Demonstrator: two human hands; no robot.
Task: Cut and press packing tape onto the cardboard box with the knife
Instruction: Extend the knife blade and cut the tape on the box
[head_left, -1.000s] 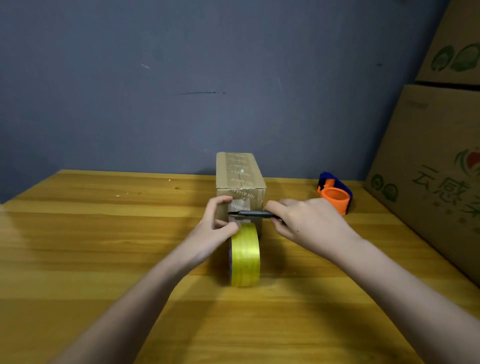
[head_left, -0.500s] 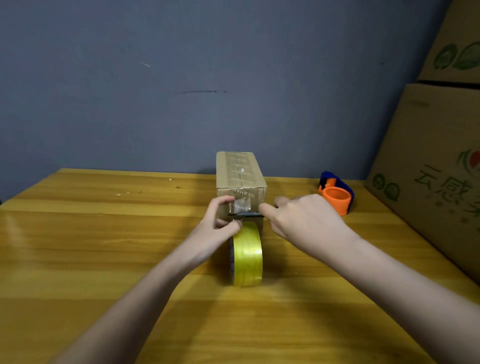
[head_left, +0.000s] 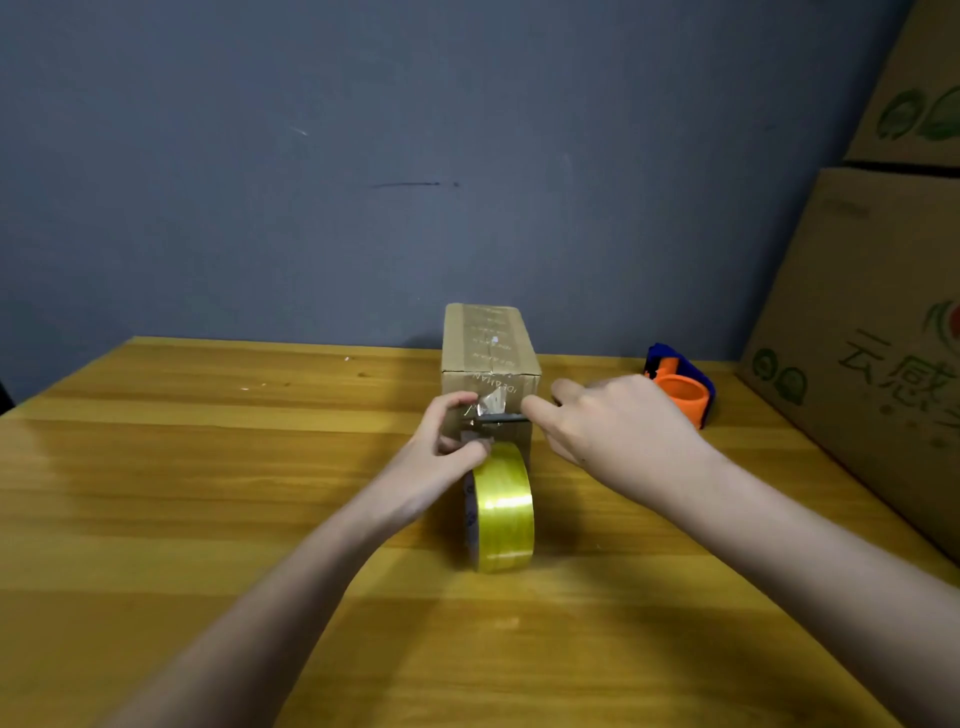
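A small cardboard box (head_left: 488, 343) lies lengthwise in the middle of the wooden table, with clear tape along its top and down its near face. A yellow tape roll (head_left: 503, 512) stands on edge just in front of it. My left hand (head_left: 441, 452) pinches the tape strip stretched between the roll and the box's near face. My right hand (head_left: 618, 426) holds a dark knife (head_left: 501, 417), whose blade lies level across the tape on the box face. Most of the knife's handle is hidden in my right hand.
An orange and blue tape dispenser (head_left: 680, 387) sits behind my right hand. Large printed cardboard cartons (head_left: 878, 332) are stacked along the table's right side. A grey wall stands behind the wooden table (head_left: 208, 467).
My right hand has pushed the knife leftward, so less of the blade shows, and the tape on the box face now looks crumpled. My left hand has stayed on the tape.
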